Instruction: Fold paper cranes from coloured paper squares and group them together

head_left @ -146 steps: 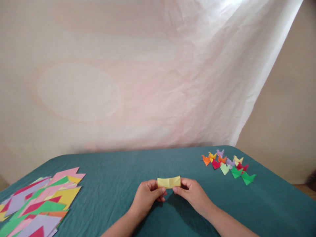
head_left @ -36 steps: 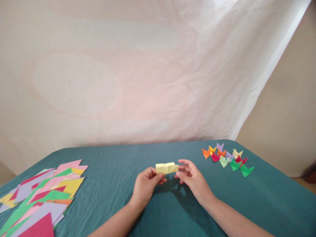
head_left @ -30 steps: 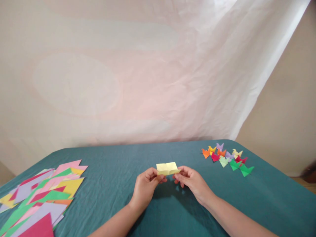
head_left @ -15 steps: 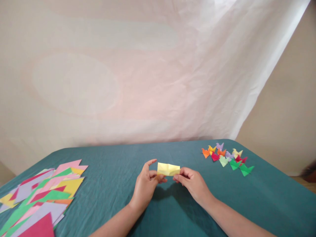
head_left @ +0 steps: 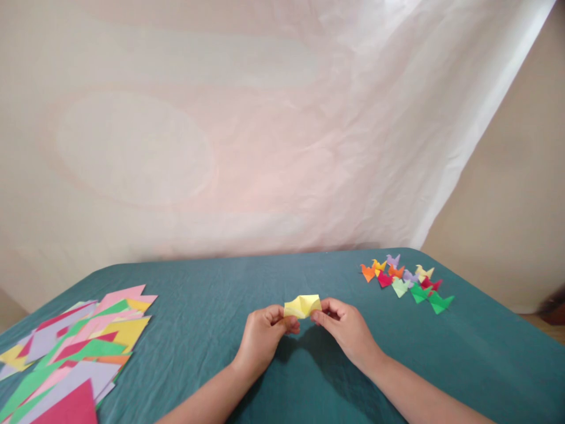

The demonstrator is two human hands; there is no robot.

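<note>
A small folded yellow origami paper (head_left: 302, 305) is held up above the table between both hands. Its upper edge bends and its middle bulges along the creases. My left hand (head_left: 263, 338) pinches the paper's left end, thumb in front and fingers curled behind. At the opposite end, my right hand (head_left: 346, 331) grips the paper between thumb and index finger. The fingers behind the sheet are partly hidden.
The table has a dark green cloth (head_left: 198, 306). To the left lies a spread pile of coloured paper sheets (head_left: 79, 371). Several small folded paper birds (head_left: 401, 287) stand in rows at the right. A pale sheet (head_left: 265, 147) hangs behind the table.
My left index finger, raised before, has come down onto the paper's left end. The paper, flatter before, now buckles in the middle, its ends slightly closer together.
</note>
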